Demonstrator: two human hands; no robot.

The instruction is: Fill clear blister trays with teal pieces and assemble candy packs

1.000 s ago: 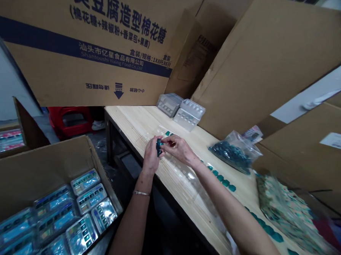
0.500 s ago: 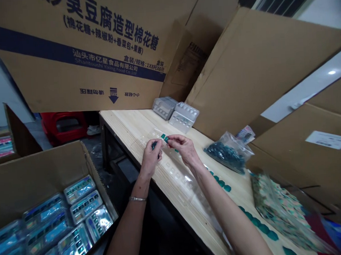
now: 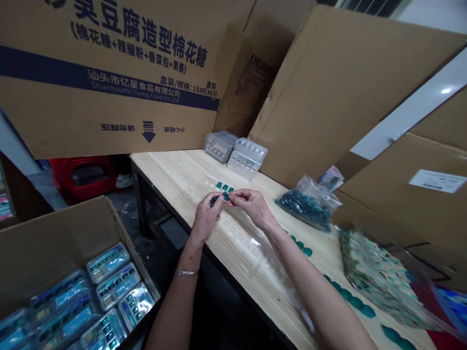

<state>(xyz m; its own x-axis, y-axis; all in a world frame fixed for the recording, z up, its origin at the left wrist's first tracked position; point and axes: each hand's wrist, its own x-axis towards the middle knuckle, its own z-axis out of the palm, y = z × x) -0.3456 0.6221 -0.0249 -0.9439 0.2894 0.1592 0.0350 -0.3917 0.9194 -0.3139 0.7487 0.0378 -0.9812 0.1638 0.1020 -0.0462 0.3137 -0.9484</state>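
My left hand (image 3: 205,219) is closed around a few dark teal gem-like pieces (image 3: 213,200), which show between thumb and fingers. The fingertips of my right hand (image 3: 254,205) pinch a single teal piece (image 3: 225,196) close beside the left thumb. Just beyond the hands, a clear plastic tray (image 3: 205,182) lies on the table with several teal pieces (image 3: 225,187) in its small compartments. More clear trays (image 3: 239,237) line the table's near edge, partly covered by my right forearm. Rows of teal pieces (image 3: 351,299) lie right of that forearm.
Stacked clear trays (image 3: 246,157) stand at the table's far end, against cardboard. A bag of teal pieces (image 3: 307,205) and a bag of patterned pieces (image 3: 383,277) lie to the right. At left, an open carton (image 3: 56,226) holds blue packs (image 3: 117,285). A red stool (image 3: 83,177) stands behind.
My right hand has drawn slightly nearer my left, with a teal piece at its fingertips. More teal pieces now show in the tray beyond. The whole view has shifted slightly.
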